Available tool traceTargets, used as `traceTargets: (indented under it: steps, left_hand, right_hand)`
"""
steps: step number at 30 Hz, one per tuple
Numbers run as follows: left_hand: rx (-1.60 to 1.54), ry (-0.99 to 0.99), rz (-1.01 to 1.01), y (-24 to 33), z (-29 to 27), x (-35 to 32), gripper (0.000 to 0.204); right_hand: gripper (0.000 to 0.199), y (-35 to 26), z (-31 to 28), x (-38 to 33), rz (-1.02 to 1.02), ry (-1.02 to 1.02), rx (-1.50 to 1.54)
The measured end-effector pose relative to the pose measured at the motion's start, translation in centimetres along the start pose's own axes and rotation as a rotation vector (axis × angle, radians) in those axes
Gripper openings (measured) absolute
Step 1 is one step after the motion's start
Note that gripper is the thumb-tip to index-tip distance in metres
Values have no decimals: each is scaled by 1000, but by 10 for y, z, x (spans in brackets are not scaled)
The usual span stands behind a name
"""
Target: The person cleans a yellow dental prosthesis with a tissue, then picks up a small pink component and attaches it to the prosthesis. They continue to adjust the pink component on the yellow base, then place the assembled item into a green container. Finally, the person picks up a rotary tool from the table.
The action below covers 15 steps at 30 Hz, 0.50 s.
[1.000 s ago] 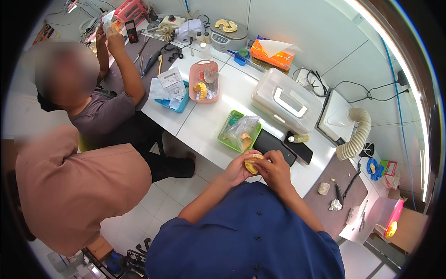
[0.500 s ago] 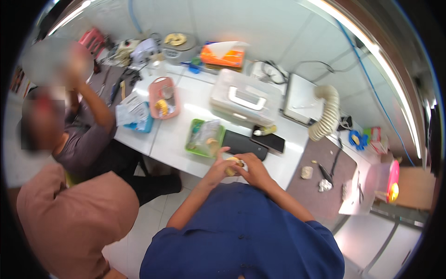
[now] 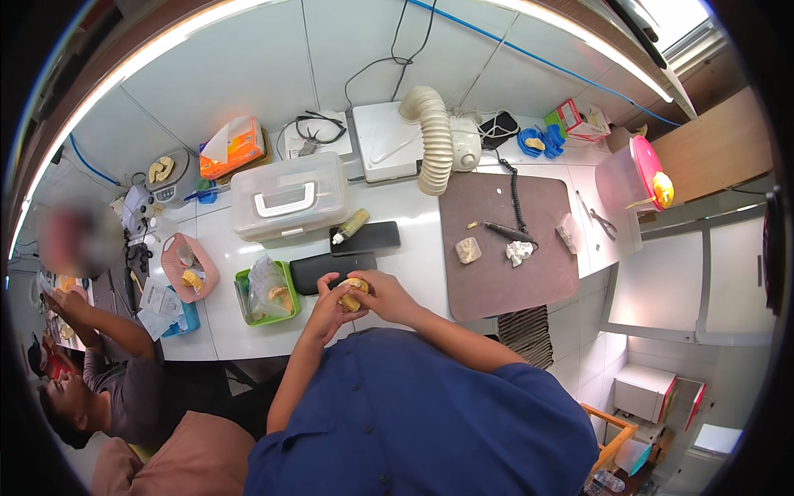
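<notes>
Curved yellow plaster-like dental model, at near edge of glossy white desk. Grip: fingers of bare left hand and bare right hand closed around it. Probably light, stiff, brittle; best held by thicker body, sparing edges.

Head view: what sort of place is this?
Probably a dental workshop: a yellow cast sits between the left hand and right hand, a corded handpiece lies on the brown mat, and a pale curved cast rests on the scale.
</notes>
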State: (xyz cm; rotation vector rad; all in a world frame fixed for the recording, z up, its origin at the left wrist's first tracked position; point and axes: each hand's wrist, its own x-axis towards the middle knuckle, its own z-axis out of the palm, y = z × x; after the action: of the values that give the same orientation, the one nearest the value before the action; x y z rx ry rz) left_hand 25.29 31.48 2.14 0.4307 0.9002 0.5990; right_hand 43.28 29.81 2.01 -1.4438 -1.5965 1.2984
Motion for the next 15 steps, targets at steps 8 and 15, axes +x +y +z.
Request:
traceTargets:
  steps: [8,15]
  left_hand:
    - [667,-40,137,50,-9,-61,57]
    - [1100,-787,1489,168,54,-337,29]
  right_hand:
    - [39,25,3,-5,217,-95,629]
    - [38,-7,-9,20,287,-198,473]
